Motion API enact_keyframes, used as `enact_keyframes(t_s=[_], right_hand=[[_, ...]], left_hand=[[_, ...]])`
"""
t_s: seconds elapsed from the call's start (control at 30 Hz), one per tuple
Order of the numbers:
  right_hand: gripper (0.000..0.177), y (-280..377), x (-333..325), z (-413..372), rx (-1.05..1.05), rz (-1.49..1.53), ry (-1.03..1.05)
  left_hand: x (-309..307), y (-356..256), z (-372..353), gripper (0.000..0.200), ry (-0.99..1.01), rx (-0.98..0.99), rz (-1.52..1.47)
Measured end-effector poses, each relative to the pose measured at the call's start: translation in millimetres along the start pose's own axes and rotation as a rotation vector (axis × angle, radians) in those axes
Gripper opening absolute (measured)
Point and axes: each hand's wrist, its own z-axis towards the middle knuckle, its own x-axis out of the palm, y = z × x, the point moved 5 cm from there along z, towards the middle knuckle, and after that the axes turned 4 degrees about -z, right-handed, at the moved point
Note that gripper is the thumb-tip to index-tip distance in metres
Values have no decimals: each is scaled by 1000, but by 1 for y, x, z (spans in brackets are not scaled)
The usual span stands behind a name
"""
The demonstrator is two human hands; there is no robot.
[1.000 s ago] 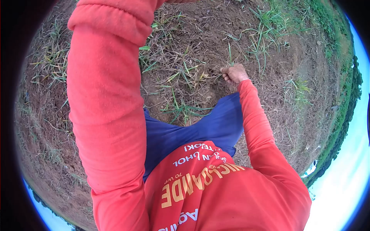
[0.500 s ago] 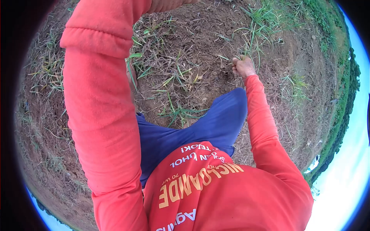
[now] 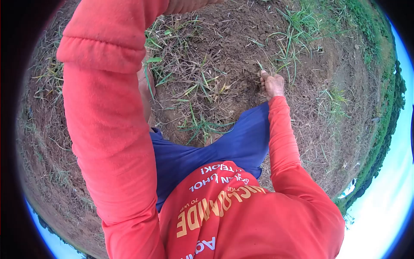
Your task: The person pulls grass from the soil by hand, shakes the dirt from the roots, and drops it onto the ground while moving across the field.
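Observation:
My right hand (image 3: pixel 272 84) is low over the brown soil (image 3: pixel 233 39), just beyond my right knee. Its fingers are curled closed, with the thumb on top, and a thin stalk shows by the thumb tip. What the fingers grip is too small to make out. Green grass (image 3: pixel 297 26) grows just past this hand. My left arm, in a red sleeve (image 3: pixel 108 108), reaches across the left side to the top edge. Only a strip of bare skin at my left wrist (image 3: pixel 189 5) shows, and the fingers are outside the frame.
Dry, cut grass (image 3: pixel 189 73) with green tufts lies between my legs. A bare leg (image 3: pixel 145 90) shows beside the left sleeve. My blue shorts (image 3: pixel 215 151) and red shirt (image 3: pixel 258 220) fill the lower middle. Trees (image 3: pixel 393 112) and sky are at the right edge.
My right hand has come a little nearer to my body, and its thumb now shows on top. The left sleeve has shifted slightly left and down, uncovering more of the bare leg.

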Motion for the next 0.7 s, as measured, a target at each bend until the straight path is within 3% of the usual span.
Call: enact_keyframes(t_s=[0.23, 0.37, 0.43, 0.53, 0.6, 0.7], right_hand=[[17, 135, -54, -32, -195, 77, 288], [14, 175, -44, -14, -316, 722, 741], [14, 141, -3, 50, -67, 799, 870], [13, 99, -13, 34, -256, -76, 452], [15, 135, -3, 48, -441, -643, 146], [16, 133, -17, 45, -279, -147, 398]], left_hand=[[-6, -4, 3, 42, 16, -22, 5], [-7, 0, 8, 43, 97, -61, -60], [-5, 2, 15, 43, 160, -106, -85], [-3, -11, 6, 42, 160, -157, -40], [-3, -3, -2, 41, 42, -109, 10], [0, 15, 1, 41, -31, -63, 29]])
